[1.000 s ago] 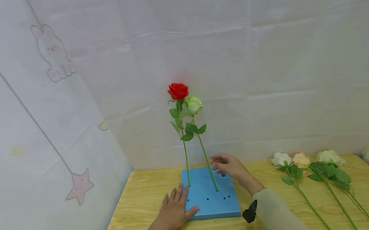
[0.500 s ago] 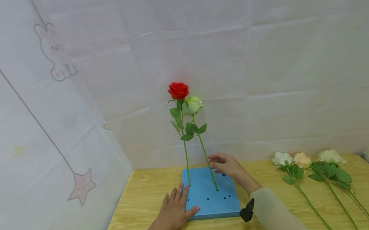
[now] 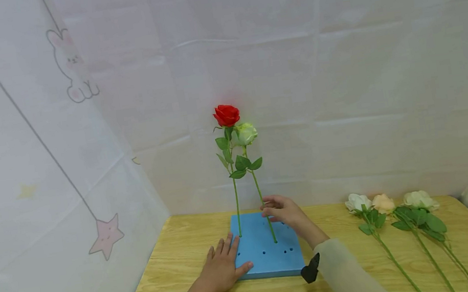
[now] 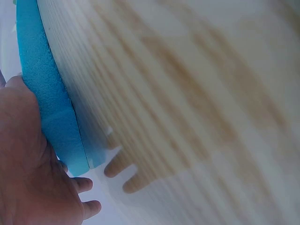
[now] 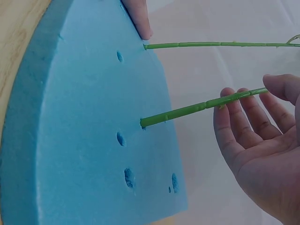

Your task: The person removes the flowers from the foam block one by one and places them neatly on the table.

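Note:
A blue foam block with several holes lies on the wooden table. My left hand rests flat at its left side, fingers spread and thumb on the front edge. From the block rise a red rose at the left and a pale green rose, leaning left. My right hand is at the lower stem of the green rose. In the right wrist view that stem passes between the thumb and loosely bent fingers; firm contact is not visible. The left wrist view shows the block's side.
To the right lie three roses with long stems: a white one, a peach one and a cream one. Behind the table hangs a pale cloth wall; a patterned one stands at the left.
My right hand has moved slightly left, bringing its fingers to the green rose's stem. The left hand and both standing roses stay in place. The head view has shifted slightly.

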Available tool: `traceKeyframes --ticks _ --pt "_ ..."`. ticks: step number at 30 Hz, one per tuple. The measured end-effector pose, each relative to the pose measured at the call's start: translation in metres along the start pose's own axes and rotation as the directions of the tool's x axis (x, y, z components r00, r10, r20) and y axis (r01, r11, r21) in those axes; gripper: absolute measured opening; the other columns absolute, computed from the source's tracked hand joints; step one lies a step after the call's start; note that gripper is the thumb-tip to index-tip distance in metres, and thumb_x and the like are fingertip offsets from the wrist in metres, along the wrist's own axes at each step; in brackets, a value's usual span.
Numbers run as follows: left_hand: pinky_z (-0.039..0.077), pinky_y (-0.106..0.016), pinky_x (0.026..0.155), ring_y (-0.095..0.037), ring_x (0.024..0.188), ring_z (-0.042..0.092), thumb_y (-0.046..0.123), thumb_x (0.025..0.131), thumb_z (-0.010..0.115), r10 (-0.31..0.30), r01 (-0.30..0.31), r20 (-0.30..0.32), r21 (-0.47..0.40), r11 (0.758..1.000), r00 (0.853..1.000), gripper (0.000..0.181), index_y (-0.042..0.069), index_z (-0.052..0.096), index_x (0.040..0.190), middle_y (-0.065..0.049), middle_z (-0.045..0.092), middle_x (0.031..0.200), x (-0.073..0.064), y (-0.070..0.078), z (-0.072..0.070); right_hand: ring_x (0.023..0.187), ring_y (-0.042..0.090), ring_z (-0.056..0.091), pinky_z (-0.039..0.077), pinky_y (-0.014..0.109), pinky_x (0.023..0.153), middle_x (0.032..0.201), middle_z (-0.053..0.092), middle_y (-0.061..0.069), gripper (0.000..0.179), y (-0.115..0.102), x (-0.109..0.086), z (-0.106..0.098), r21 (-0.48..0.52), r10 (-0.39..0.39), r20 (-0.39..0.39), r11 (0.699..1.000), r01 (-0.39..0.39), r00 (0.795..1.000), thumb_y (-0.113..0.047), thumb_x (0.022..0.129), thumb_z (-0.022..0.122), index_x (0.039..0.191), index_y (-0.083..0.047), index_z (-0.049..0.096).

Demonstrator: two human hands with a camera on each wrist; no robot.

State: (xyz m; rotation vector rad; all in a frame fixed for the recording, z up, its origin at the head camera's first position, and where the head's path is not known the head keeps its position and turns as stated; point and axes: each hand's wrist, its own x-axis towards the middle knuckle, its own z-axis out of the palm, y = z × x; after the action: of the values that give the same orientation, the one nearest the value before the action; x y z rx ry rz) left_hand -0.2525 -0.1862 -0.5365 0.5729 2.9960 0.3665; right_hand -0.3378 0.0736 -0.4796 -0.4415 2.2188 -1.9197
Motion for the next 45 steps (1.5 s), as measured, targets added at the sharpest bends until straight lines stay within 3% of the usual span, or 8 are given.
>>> traceKeyframes --ticks 11,17,25,34,45 --pt "0.022 -0.071 0.114 -0.046 0.15 0.024 0.073 0.098 0.038 0.003 -0.003 0.004 -0.005 1.0 1.0 0.091 0.011 0.023 0.163 -0.014 0.015 0.169 0.0 0.0 0.0 0.105 0.025 0.071 0.054 0.047 0.097 0.13 0.063 0.026 0.047 -0.001 0.001 0.001 0.013 0.001 0.049 1.0 -0.002 0.999 -0.013 0.103 0.062 0.147 -0.003 0.051" --pt "0.022 -0.07 0.114 -0.045 0.15 0.024 0.074 0.098 0.037 0.0 0.0 0.004 -0.003 1.0 1.0 0.091 0.012 0.022 0.163 -0.014 0.015 0.169 0.0 0.001 -0.001 0.102 0.026 0.072 0.055 0.045 0.095 0.126 0.066 0.026 0.042 -0.002 0.0 0.002 0.031 0.005 0.035 1.0 -0.006 0.999 -0.007 0.102 0.061 0.144 -0.006 0.056" --pt "0.022 -0.069 0.114 -0.044 0.151 0.024 0.075 0.097 0.036 -0.008 0.008 0.008 0.0 1.0 1.0 0.092 0.013 0.021 0.164 -0.013 0.015 0.169 0.001 0.0 0.0 0.102 0.029 0.072 0.056 0.045 0.094 0.114 0.072 0.014 0.039 0.001 0.0 0.001 0.037 -0.005 0.014 0.999 0.004 1.0 -0.011 0.102 0.063 0.14 -0.005 0.06" --pt "0.02 -0.07 0.115 -0.045 0.151 0.022 0.074 0.097 0.038 -0.007 0.007 0.017 -0.025 1.0 1.0 0.092 0.012 0.022 0.163 -0.013 0.014 0.169 0.0 0.0 0.0 0.101 0.028 0.073 0.057 0.042 0.093 0.112 0.072 0.01 0.035 -0.003 -0.003 0.0 0.04 -0.026 0.001 0.999 0.026 1.0 -0.011 0.102 0.063 0.137 -0.011 0.063" --pt "0.02 -0.071 0.114 -0.046 0.15 0.023 0.072 0.098 0.039 -0.002 0.002 0.009 -0.024 1.0 1.0 0.09 0.011 0.022 0.163 -0.014 0.015 0.169 0.0 0.0 0.0 0.1 0.027 0.072 0.057 0.04 0.092 0.115 0.07 0.017 0.036 -0.021 -0.009 0.0 0.059 -0.075 -0.013 0.995 0.075 0.997 -0.015 0.102 0.063 0.138 -0.013 0.062"
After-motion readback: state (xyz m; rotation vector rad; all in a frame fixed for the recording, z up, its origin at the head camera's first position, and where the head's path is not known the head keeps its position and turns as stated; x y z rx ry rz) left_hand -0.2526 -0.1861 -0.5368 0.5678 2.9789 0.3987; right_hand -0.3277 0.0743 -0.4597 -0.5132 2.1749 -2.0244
